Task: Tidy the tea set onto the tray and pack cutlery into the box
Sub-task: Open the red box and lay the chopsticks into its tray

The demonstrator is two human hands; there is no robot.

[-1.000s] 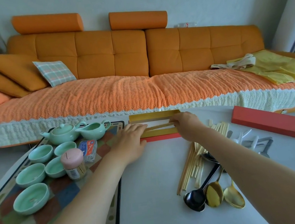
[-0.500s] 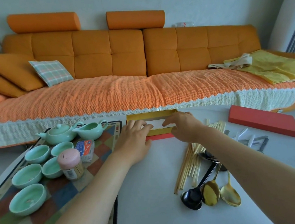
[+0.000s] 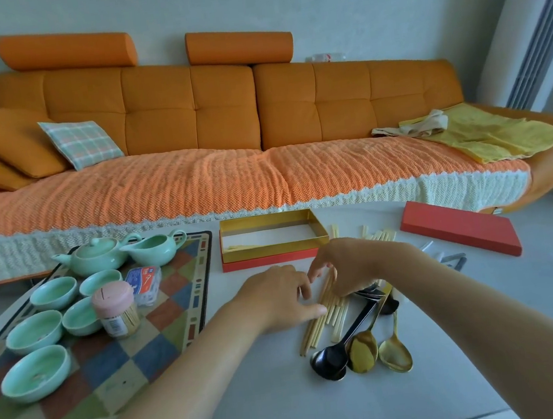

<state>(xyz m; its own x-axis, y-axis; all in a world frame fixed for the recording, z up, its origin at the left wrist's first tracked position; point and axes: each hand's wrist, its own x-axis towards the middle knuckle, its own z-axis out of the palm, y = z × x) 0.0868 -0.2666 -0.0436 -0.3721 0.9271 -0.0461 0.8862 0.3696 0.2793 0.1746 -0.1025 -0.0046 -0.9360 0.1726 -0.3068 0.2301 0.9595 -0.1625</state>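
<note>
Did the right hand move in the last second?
Yes. The right hand pulled back from the box toward the person, onto the chopsticks.

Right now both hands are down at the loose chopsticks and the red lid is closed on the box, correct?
No: the head view shows the red lid lying on the table to the right of the box, apart from it, so the box stands open. The left hand and right hand are at the chopsticks.

Glossy celadon ceramic teapot (image 3: 96, 260), pale wooden chopsticks (image 3: 325, 314), polished gold metal spoons (image 3: 393, 354), matt red cardboard lid (image 3: 460, 228).
</note>
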